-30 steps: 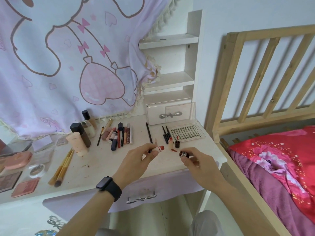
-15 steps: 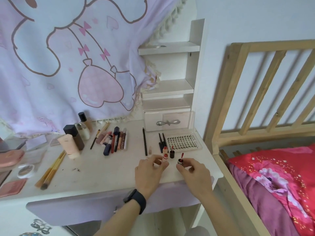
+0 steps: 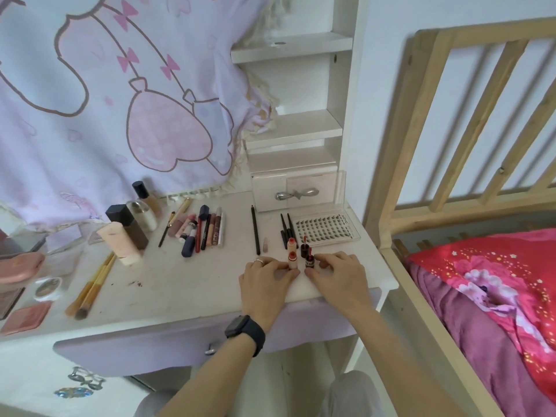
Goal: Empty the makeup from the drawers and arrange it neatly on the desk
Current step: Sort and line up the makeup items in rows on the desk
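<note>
On the white desk [image 3: 186, 281], near its front right corner, my left hand [image 3: 266, 279] pinches a small beige tube with a red cap [image 3: 292, 260] standing upright. Beside it, my right hand [image 3: 340, 276] pinches a small dark red tube [image 3: 309, 262]. Just behind stand another beige tube [image 3: 291, 244] and another dark red one [image 3: 304, 251]. Black pencils [image 3: 285, 228] and a lash tray [image 3: 325, 228] lie further back. A row of lip products and pencils [image 3: 201, 228] lies at mid-desk.
Bottles and a beige tube [image 3: 126, 233] stand at the back left. Brushes [image 3: 90, 287], compacts and palettes [image 3: 25, 319] lie at the left. A small closed drawer [image 3: 294, 191] sits under the shelves. The lilac desk drawer [image 3: 168, 341] juts out below. A wooden bed frame [image 3: 400, 206] stands right.
Both hands have come down from above the desk and brought the two small tubes onto the desktop, side by side behind the front edge. The camera moved closer.
</note>
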`<state>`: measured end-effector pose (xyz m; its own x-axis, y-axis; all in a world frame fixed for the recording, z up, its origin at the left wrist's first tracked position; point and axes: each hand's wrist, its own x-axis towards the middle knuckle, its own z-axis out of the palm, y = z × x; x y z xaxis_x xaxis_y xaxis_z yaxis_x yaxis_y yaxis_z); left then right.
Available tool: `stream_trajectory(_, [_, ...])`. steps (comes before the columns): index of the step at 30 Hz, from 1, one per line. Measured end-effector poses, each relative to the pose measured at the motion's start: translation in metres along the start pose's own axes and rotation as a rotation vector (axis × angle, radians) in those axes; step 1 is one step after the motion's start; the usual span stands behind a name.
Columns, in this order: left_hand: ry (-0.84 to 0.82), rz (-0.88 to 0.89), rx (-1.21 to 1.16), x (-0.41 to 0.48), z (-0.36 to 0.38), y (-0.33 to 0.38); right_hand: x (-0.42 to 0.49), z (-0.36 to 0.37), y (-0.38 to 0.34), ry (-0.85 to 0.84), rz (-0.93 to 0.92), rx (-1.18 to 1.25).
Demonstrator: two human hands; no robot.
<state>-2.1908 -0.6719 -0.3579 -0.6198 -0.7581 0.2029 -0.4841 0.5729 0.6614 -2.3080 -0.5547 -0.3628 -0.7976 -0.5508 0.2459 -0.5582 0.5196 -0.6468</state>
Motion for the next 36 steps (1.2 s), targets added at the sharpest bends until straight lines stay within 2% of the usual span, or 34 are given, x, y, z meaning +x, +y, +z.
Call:
stream_trajectory(14, [-0.019,-0.009,0.058,0.002,-0.003,0.004,-0.001,0.003,0.001,0.016,-0.036,-0.061])
stream_trajectory(25, [-0.124,0.027,0.065,-0.007,-0.031,-0.007,-0.028,-0.007,-0.002,0.029,0.003,0.006])
stream_trajectory(29, [-0.088,0.103,0.246,-0.009,-0.074,-0.039,-0.062,0.004,-0.019,0.051,-0.15,0.011])
stream_trajectory(33, [-0.06,0.072,0.337,0.011,-0.109,-0.076,-0.064,0.036,-0.047,0.003,-0.37,-0.033])
stream_trajectory(36, [-0.068,0.074,0.395,0.031,-0.124,-0.092,-0.053,0.06,-0.072,-0.004,-0.458,-0.077])
